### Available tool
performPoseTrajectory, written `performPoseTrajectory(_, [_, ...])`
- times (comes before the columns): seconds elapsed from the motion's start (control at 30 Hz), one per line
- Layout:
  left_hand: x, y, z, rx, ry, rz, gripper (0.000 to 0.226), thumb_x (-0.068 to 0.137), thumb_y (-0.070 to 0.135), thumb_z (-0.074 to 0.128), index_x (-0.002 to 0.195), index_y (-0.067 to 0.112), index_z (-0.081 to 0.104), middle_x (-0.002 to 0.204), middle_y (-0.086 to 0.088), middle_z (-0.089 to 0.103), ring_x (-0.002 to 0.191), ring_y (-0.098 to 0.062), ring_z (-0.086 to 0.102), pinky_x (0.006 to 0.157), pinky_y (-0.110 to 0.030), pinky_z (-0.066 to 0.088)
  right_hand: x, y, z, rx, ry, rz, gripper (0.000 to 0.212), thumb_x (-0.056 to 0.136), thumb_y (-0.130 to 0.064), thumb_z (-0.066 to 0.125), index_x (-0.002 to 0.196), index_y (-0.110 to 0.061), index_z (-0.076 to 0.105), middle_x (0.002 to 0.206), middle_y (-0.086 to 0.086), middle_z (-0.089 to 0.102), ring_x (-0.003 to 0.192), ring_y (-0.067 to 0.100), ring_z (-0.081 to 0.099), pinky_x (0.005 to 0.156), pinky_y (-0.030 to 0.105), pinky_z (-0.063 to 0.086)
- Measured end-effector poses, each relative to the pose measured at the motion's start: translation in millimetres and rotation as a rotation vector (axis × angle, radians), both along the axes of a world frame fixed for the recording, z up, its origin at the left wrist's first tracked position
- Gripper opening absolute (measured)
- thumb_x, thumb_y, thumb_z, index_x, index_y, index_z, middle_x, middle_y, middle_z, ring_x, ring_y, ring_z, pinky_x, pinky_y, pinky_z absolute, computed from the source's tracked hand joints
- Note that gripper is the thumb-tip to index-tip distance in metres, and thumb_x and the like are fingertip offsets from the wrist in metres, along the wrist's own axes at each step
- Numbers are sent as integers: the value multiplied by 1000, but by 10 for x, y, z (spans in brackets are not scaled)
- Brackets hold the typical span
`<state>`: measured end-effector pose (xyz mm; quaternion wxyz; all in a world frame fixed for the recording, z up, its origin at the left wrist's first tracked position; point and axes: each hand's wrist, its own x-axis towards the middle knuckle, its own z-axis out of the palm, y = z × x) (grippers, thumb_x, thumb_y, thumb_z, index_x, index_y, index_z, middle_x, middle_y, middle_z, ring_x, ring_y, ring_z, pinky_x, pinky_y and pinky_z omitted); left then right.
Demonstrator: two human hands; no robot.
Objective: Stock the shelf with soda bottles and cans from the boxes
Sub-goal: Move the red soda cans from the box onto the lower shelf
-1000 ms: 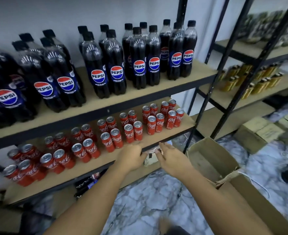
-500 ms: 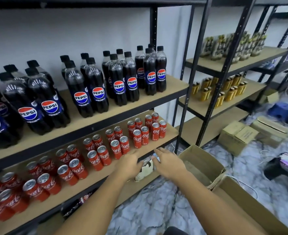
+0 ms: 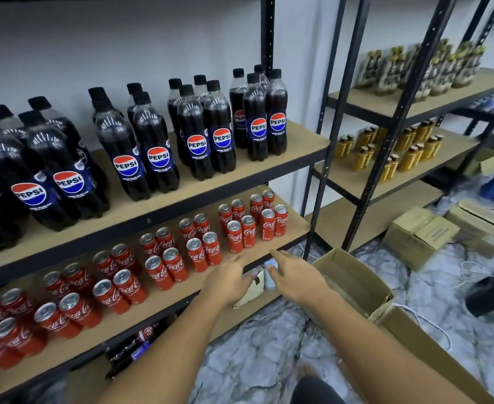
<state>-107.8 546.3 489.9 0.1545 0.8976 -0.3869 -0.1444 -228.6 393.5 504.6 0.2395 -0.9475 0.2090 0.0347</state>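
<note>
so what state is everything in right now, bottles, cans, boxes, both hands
pepsi bottles: upright, capped, on the upper shelf
coca-cola cans: upright, in clusters on the lower shelf
left hand: open, holds nothing, at the lower shelf's front edge
right hand: open, holds nothing
open box: flaps open, nothing seen inside
closed boxes: shut, on the floor
yellow bottles: upright

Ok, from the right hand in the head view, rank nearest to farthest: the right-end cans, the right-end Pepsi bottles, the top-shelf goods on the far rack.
1. Cans, just ahead of the right hand, on the lower shelf.
2. Pepsi bottles, on the upper shelf.
3. Top-shelf goods, on the far rack, upper right.
</note>
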Motion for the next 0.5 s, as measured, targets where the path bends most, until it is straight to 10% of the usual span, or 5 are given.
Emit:
performPoseTrajectory(0.3, [299,-440,-86,21,68,271,64,102,40,53,159,26,29,164,0,32,147,-22,35,117,-40,36,600,-769,-244,52,6,193,50,103,-41,42,151,-25,40,151,1,47,130,29,52,102,43,47])
performPoseTrajectory(0.5, [295,-789,-31,-28,59,448,56,101,30,56,153,19,39,148,-8,52,129,-27,53,97,-31,43,990,-1251,-237,125,-21,314,50,103,-33,48,152,-28,41,148,7,53,131,32,51,104,38,45])
